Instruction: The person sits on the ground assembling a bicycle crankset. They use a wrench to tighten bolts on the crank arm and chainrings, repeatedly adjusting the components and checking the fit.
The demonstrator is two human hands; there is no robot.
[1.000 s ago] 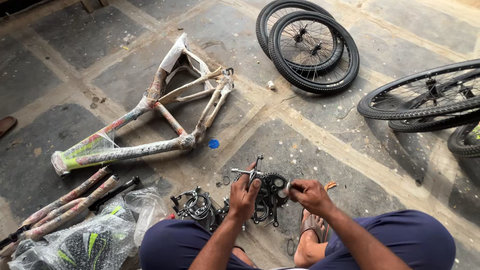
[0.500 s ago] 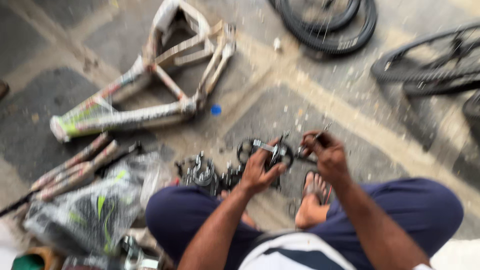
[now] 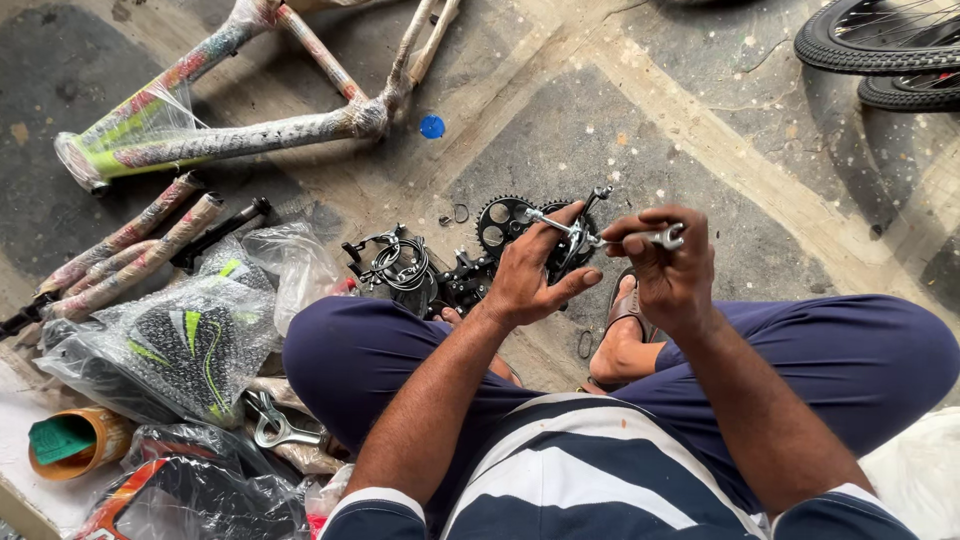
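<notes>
I squat over a stone floor with a small silver metal bicycle part, like a brake arm [image 3: 572,228], held in front of me. My left hand [image 3: 533,270] grips one end of it. My right hand [image 3: 668,268] pinches a short silver wrench or bolt piece [image 3: 668,238] at its other end. Just beyond my hands lie a black chainring with crank [image 3: 503,218] and a coil of black cable with brake parts [image 3: 398,266].
A paper-wrapped bicycle frame [image 3: 250,130] lies at the upper left, wrapped fork tubes [image 3: 120,250] below it. Plastic bags with parts [image 3: 185,345] and a spanner [image 3: 275,425] lie at my left. Black tyred wheels [image 3: 880,40] rest at the upper right. A blue cap [image 3: 432,126] lies on the floor.
The view has tilted down and closer to my lap. My hands stay on the silver part, now drawn nearer to me; the wheels have slid to the top edge.
</notes>
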